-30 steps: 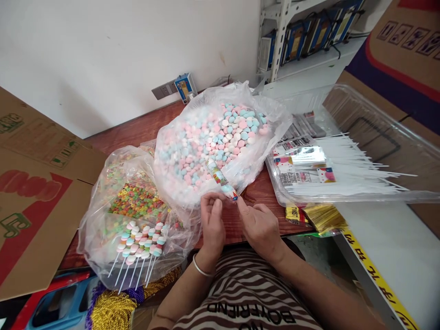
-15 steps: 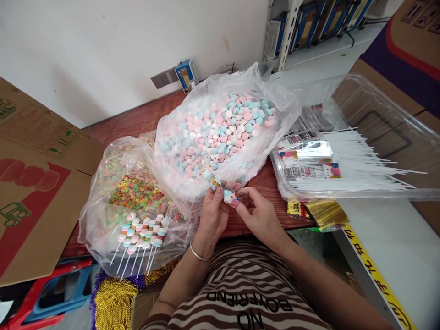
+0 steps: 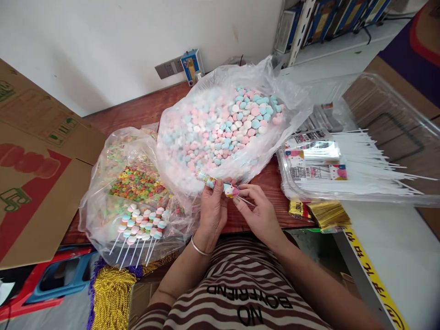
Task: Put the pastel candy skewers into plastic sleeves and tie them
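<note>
My left hand is closed round a small printed plastic sleeve, thumb on top. A clear, patterned end of the sleeve sticks out to the upper left. At its lower right end my right hand pinches with thumb and fingers, and a thin white stick comes out there. What lies inside the sleeve is mostly hidden. Behind my hands rests a large clear bag of pink, blue and white candies. To the left, several candy skewers on white sticks lie on a bag of coloured cereal rings.
On the right stands a clear plastic tray with white sticks and flat printed sleeves. Gold twist ties lie at the table edge. Cardboard boxes flank both sides. A blue device stands against the wall.
The sleeve now lies flatter between my hands, and the white stick shows beneath my right fingers. The camera view has shifted slightly.
</note>
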A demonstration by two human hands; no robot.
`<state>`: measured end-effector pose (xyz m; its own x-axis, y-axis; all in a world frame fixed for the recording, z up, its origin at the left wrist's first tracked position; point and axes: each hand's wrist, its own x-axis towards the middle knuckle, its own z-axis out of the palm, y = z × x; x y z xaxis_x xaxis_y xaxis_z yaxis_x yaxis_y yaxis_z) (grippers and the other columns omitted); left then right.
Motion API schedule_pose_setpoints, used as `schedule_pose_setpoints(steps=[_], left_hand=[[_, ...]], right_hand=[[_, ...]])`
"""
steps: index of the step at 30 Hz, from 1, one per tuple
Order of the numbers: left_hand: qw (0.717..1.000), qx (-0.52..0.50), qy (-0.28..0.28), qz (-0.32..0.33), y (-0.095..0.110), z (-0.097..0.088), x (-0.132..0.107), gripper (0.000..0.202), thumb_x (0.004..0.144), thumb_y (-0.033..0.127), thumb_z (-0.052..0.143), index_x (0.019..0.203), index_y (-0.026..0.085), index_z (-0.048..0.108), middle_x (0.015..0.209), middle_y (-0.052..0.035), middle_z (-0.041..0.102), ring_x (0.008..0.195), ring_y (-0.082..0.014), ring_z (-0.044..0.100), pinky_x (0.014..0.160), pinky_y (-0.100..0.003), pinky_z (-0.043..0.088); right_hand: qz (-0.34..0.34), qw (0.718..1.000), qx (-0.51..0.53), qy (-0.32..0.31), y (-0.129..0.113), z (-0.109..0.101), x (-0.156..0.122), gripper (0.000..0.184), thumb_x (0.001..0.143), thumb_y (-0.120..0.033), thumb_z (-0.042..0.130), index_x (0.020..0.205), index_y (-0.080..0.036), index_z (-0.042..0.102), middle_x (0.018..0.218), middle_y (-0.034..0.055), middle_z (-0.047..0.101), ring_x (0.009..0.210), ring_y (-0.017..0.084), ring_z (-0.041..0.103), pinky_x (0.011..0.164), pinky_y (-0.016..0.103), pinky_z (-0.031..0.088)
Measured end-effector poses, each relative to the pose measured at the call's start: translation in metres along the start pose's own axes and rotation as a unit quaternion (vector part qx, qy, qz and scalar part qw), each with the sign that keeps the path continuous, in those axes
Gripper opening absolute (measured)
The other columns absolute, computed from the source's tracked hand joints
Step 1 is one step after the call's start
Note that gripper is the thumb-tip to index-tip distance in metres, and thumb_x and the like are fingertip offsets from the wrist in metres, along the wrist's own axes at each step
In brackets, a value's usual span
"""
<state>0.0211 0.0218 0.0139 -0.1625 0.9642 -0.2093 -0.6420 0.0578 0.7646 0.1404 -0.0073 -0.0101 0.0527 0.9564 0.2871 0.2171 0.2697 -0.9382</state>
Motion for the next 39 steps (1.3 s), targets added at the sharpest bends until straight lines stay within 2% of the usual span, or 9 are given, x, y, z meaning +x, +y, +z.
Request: schedule_pose_setpoints(steps=[4,7,11,15,18,25,29,34,39], left_hand=[[0.998,0.023,-0.058,0.011,-0.008,0.001,-0.010,0.041,0.072,0.038,0.090,0.102,0.018,0.070,0.102,-0.0070,0.078,0.107,-0.0239,0.073,0.102,-0.040,0.052],[0.990,0.097,-0.101,0.022,-0.008,-0.003,-0.015,0.037,0.082,0.036,0.082,0.114,0.020,0.072,0.116,-0.0085,0.076,0.113,-0.0220,0.069,0.107,-0.036,0.048],[0.980,0.165,-0.099,0.049,-0.007,-0.008,-0.014,0.030,0.089,0.036,0.075,0.114,0.020,0.073,0.118,-0.0080,0.075,0.114,-0.0206,0.068,0.106,-0.032,0.047],[0.986,0.135,-0.070,0.061,-0.008,-0.012,-0.009,0.024,0.093,0.041,0.070,0.106,0.021,0.070,0.104,-0.0059,0.077,0.105,-0.0200,0.070,0.103,-0.034,0.048],[0.988,0.118,-0.068,0.066,-0.011,-0.012,-0.007,0.025,0.092,0.040,0.070,0.108,0.021,0.068,0.104,-0.0062,0.077,0.104,-0.0194,0.069,0.102,-0.034,0.046],[0.994,0.057,-0.089,0.025,-0.023,-0.008,-0.013,0.040,0.087,0.041,0.077,0.119,0.019,0.070,0.094,-0.0081,0.079,0.105,-0.0242,0.071,0.109,-0.041,0.043],[0.993,0.033,-0.111,-0.013,-0.032,-0.004,-0.020,0.041,0.087,0.045,0.075,0.114,0.014,0.075,0.097,-0.0121,0.080,0.110,-0.0278,0.070,0.111,-0.044,0.042],[0.991,0.055,-0.118,-0.024,-0.027,-0.003,-0.024,0.038,0.091,0.045,0.070,0.112,0.016,0.078,0.112,-0.0131,0.078,0.120,-0.0280,0.066,0.116,-0.044,0.039],[0.988,0.063,-0.139,0.000,-0.007,-0.007,-0.017,0.045,0.083,0.035,0.080,0.126,0.023,0.073,0.128,-0.0080,0.073,0.125,-0.0247,0.062,0.114,-0.038,0.040]], right_hand=[[0.112,0.977,0.182,0.011,0.015,0.019,0.001,0.024,0.093,-0.045,0.067,0.093,-0.021,0.069,0.122,0.0111,0.070,0.116,0.025,0.067,0.105,0.047,0.053],[0.125,0.968,0.218,0.015,0.018,0.027,0.001,0.029,0.094,-0.049,0.065,0.096,-0.021,0.071,0.132,0.0129,0.068,0.123,0.026,0.064,0.106,0.048,0.053],[0.039,0.994,0.101,0.006,0.009,0.023,-0.004,0.025,0.099,-0.042,0.060,0.101,-0.021,0.074,0.137,0.0134,0.065,0.129,0.026,0.061,0.109,0.045,0.050],[-0.040,0.995,-0.078,-0.043,0.003,0.011,-0.015,0.022,0.101,-0.031,0.057,0.119,-0.021,0.067,0.110,0.0095,0.076,0.097,0.023,0.073,0.084,0.037,0.059],[-0.131,0.970,-0.199,-0.052,0.008,0.007,-0.019,0.019,0.105,-0.025,0.048,0.109,-0.020,0.065,0.090,0.0061,0.077,0.074,0.020,0.072,0.066,0.032,0.054],[-0.313,0.871,-0.371,0.071,0.026,0.007,-0.012,0.018,0.104,-0.015,0.049,0.116,-0.014,0.062,0.078,0.0075,0.072,0.063,0.020,0.065,0.062,0.033,0.047],[-0.307,0.892,-0.323,0.076,0.026,0.005,-0.011,0.022,0.106,-0.020,0.045,0.119,-0.012,0.061,0.085,0.0099,0.075,0.072,0.020,0.069,0.067,0.031,0.052],[-0.207,0.949,-0.234,0.045,0.019,0.004,-0.012,0.016,0.106,-0.023,0.048,0.110,-0.019,0.063,0.092,0.0053,0.077,0.075,0.017,0.073,0.067,0.026,0.055],[-0.225,0.938,-0.252,0.079,0.021,0.005,-0.010,0.016,0.105,-0.023,0.049,0.109,-0.017,0.064,0.086,0.0063,0.077,0.071,0.019,0.072,0.065,0.028,0.054]])
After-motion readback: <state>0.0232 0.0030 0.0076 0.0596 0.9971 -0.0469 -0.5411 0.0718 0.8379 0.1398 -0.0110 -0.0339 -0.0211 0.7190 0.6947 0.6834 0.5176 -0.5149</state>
